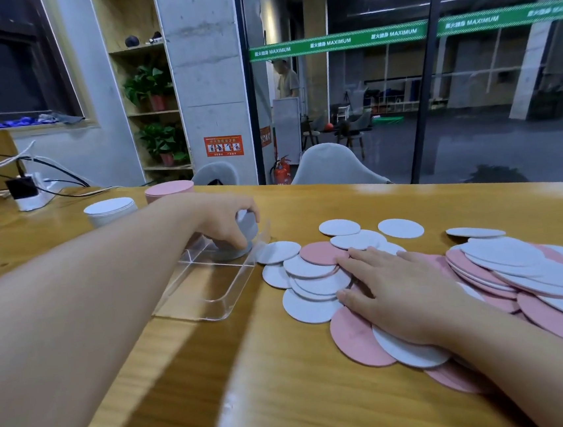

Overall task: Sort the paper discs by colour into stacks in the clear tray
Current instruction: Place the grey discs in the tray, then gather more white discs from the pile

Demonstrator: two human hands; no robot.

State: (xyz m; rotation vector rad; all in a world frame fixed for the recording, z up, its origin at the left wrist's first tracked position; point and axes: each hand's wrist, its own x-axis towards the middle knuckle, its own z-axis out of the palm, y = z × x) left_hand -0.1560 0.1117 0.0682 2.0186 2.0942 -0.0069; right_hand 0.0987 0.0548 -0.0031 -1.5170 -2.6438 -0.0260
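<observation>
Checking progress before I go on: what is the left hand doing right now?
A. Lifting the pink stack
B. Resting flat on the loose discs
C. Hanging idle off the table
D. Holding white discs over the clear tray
D: the left hand grips white discs over the far compartment of the tray.

The tray (pixel 211 289) under the left hand (pixel 225 218) is clear, glossy plastic with smooth walls. The white disc (pixel 248 221) which this hand grips looks like matt paper, and so do the pink and white discs (pixel 318 292) under the right hand (pixel 397 291). The table (pixel 291 401) is smooth, varnished yellow wood with visible grain.
</observation>
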